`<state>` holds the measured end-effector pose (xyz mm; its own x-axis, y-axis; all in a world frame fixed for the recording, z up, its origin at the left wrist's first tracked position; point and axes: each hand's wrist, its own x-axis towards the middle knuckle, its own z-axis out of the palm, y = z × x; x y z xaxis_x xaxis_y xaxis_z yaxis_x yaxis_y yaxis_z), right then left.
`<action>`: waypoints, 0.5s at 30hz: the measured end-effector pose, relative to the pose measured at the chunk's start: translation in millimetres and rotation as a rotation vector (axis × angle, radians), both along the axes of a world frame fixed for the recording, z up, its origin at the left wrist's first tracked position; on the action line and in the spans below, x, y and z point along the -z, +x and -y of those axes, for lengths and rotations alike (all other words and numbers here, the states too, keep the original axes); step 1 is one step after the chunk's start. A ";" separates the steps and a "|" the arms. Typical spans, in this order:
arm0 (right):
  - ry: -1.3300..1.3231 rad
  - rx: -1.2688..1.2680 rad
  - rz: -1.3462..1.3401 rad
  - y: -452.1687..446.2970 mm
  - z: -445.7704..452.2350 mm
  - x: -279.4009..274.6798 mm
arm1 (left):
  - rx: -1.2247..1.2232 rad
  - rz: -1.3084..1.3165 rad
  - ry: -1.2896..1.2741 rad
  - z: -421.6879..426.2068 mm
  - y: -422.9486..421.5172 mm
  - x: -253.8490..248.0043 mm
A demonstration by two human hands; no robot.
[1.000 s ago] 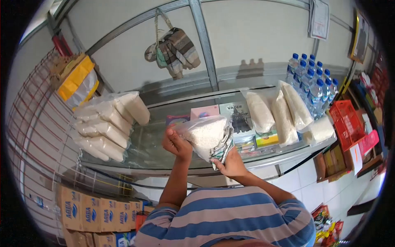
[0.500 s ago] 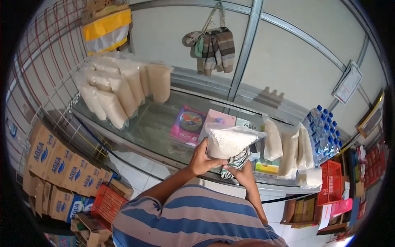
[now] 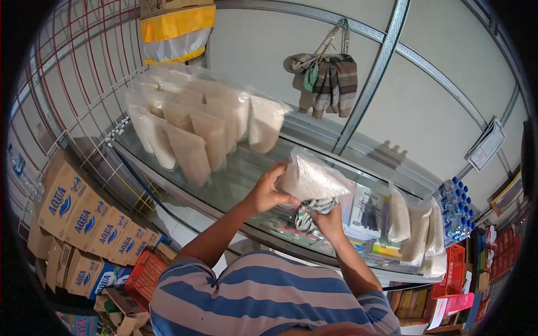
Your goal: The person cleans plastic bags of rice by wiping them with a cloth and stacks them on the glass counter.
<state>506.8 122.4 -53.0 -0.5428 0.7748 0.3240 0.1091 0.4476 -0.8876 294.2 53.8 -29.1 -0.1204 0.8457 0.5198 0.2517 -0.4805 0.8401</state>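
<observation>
A clear plastic bag of white grains (image 3: 315, 178) is tilted above the glass counter (image 3: 224, 190). My left hand (image 3: 270, 189) grips its left side, thumb across the lower edge. Under the bag, my right hand (image 3: 329, 219) is closed on a striped cloth (image 3: 307, 219), which touches the bag's underside. Many filled bags (image 3: 190, 120) stand upright together at the counter's left end. Several more filled bags (image 3: 416, 229) stand at the right end, beside a box marked VADER (image 3: 365, 210).
Blue-capped water bottles (image 3: 455, 207) stand at the counter's right end. AQUA cartons (image 3: 89, 215) and a red crate (image 3: 147, 277) are at the lower left, by a wire rack (image 3: 84, 101). A cloth bundle (image 3: 333, 81) hangs on the wall.
The view has turned toward the left, and the held bag has come nearer the group of bags there. My left hand has shifted from the bag's upper corner to its lower left side.
</observation>
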 end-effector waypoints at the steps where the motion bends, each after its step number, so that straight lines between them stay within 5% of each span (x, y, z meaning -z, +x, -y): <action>1: 0.048 0.002 -0.046 -19.7 -9.8 4.9 | -0.029 0.000 0.027 -7.8 -16.8 4.3; 12: 0.044 -0.005 -0.072 -154.7 -39.0 3.8 | -0.065 0.453 0.035 -39.4 -109.8 49.0; 15: 0.154 0.053 -0.047 -157.9 -24.2 12.6 | -0.257 0.242 -0.023 -31.0 -106.1 37.3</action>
<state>348.9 146.7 -65.6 -0.4838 0.7410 0.4656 0.0960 0.5738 -0.8134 188.1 84.8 -66.4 -0.4480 0.7828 0.4318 0.1541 -0.4081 0.8998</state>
